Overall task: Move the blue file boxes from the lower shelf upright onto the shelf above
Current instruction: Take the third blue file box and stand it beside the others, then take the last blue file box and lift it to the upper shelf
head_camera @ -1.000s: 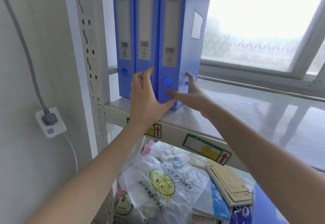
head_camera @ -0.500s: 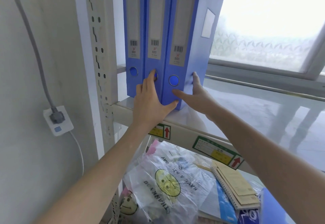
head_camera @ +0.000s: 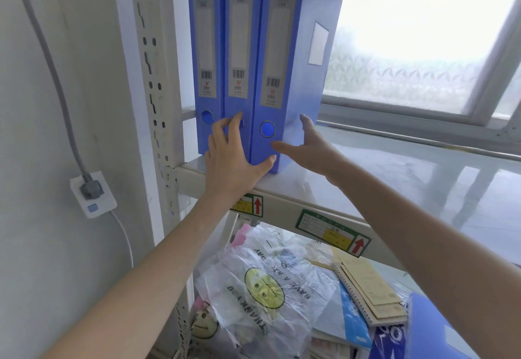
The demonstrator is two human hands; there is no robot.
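Three blue file boxes stand upright side by side at the left end of the upper shelf (head_camera: pixel 394 186): the left box (head_camera: pixel 207 48), the middle box (head_camera: pixel 239 48) and the right box (head_camera: pixel 282 48). My left hand (head_camera: pixel 234 161) lies flat against the lower spines of the middle and right boxes, with its thumb across the right box's base. My right hand (head_camera: pixel 307 152) cups the right box's lower front corner, thumb on the spine and fingers on its side face. Another blue file box (head_camera: pixel 439 330) shows at the bottom right on the lower shelf.
A perforated shelf post (head_camera: pixel 152 76) stands just left of the boxes, with a wall socket and cable (head_camera: pixel 93 193) beyond it. A frosted window (head_camera: pixel 417 48) is behind the shelf. Below lie a smiley plastic bag (head_camera: pixel 265 288) and notebooks (head_camera: pixel 369 288).
Both hands stay at the base of the boxes. My left fingertips have slid up to the middle box's finger hole. The view has shifted a little.
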